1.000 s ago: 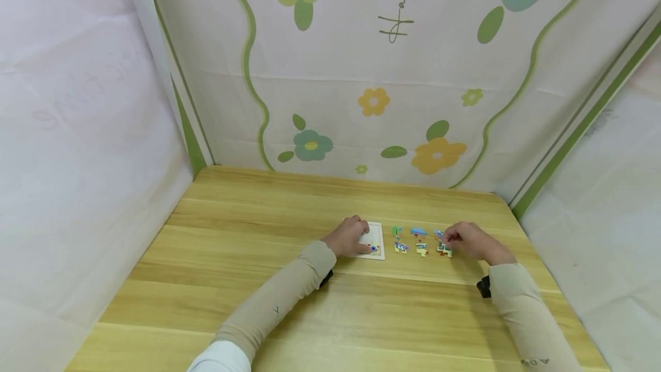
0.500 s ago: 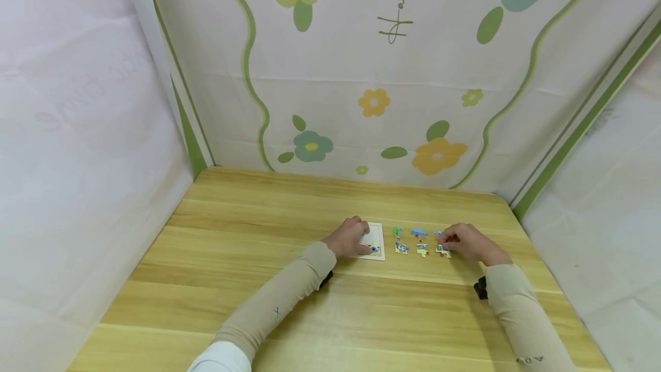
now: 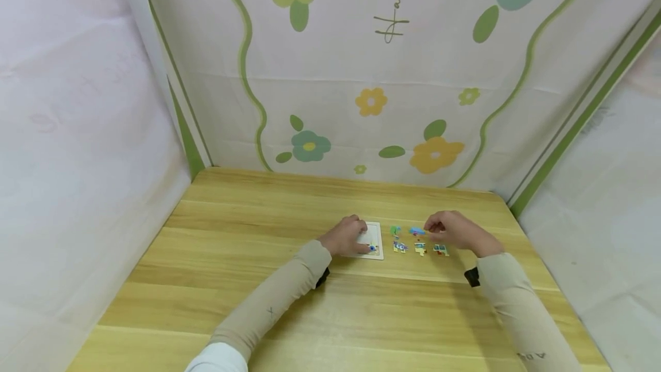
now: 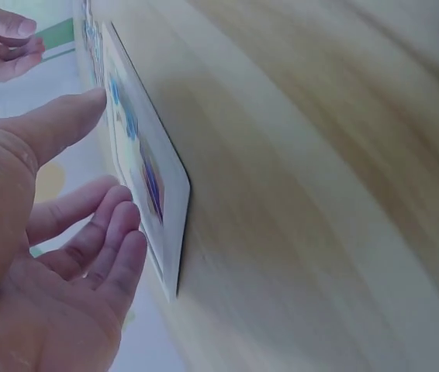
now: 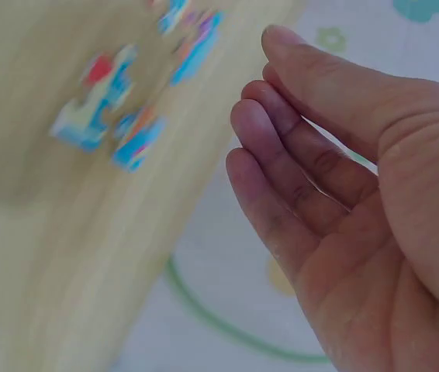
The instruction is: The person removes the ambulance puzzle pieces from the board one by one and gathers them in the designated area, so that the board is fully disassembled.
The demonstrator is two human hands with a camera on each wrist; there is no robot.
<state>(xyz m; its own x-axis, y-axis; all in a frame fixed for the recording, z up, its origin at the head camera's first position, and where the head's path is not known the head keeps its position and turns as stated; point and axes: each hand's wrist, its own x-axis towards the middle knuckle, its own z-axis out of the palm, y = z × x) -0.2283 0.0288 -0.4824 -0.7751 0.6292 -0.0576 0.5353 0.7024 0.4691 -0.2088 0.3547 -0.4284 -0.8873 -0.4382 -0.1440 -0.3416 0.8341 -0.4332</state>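
Observation:
My left hand (image 3: 343, 237) rests on a small white-rimmed puzzle board (image 3: 381, 250), its thumb low on the board and its fingers across the upper left. Colourful printing or pieces show inside the rim in the left wrist view. My right hand (image 3: 459, 231) hovers above loose jigsaw pieces to the right of the board; its fingers bend loosely and nothing shows between them in the right wrist view. Beneath it lies a piece with red and blue print (image 5: 94, 105), close to a blue-orange piece (image 5: 139, 142). The right hand partly hides the upper right piece in the head view.
Loose pieces lie in two rows: a green one (image 3: 395, 231) and a blue one (image 3: 416, 231) behind, a purple-yellow one (image 3: 400, 247) and others in front. A wooden table (image 3: 258, 217) bears everything. Flowered cloth (image 3: 330, 73) walls stand at the back and sides.
My right hand has risen and moved back and left from the lower right piece, which now lies uncovered. The left hand stays on the board.

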